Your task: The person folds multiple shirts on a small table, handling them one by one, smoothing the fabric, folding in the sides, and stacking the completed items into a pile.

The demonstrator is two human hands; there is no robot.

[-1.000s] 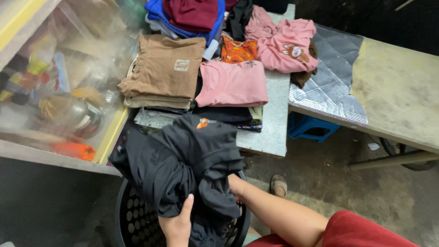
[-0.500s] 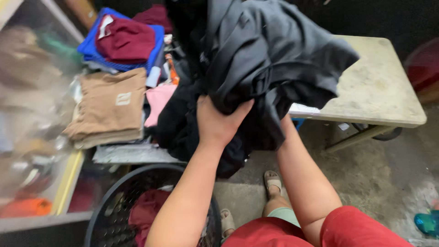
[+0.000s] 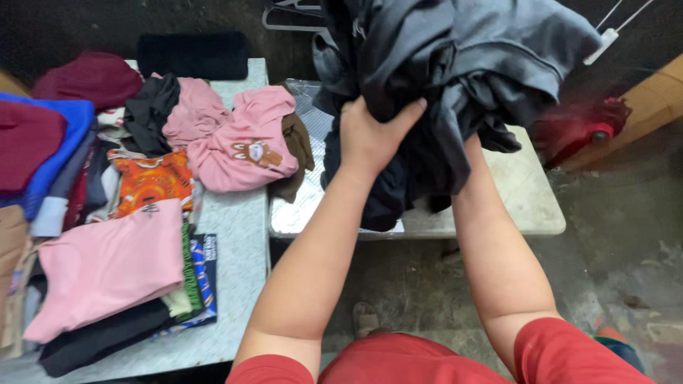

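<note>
A big bundle of dark grey clothes (image 3: 455,78) is held up in the air, above the far tabletop (image 3: 523,195). The left hand (image 3: 373,135) grips the bundle from below, with the fingers (image 3: 405,117) spread and pressed into the cloth. The right hand is hidden inside the folds of the bundle, so I cannot tell if it is closed or open; only the right forearm (image 3: 491,235) shows, going up into the cloth. The lower part of the bundle hangs down to a silver quilted sheet (image 3: 302,192) on this tabletop. To the left is a second, speckled grey tabletop (image 3: 238,256). On it lie a crumpled pink garment (image 3: 242,142), an orange patterned one (image 3: 149,181) and a folded pink shirt (image 3: 107,267) on top of a stack. More folded clothes in blue (image 3: 64,142) and dark red (image 3: 89,78) are at the far left.
</note>
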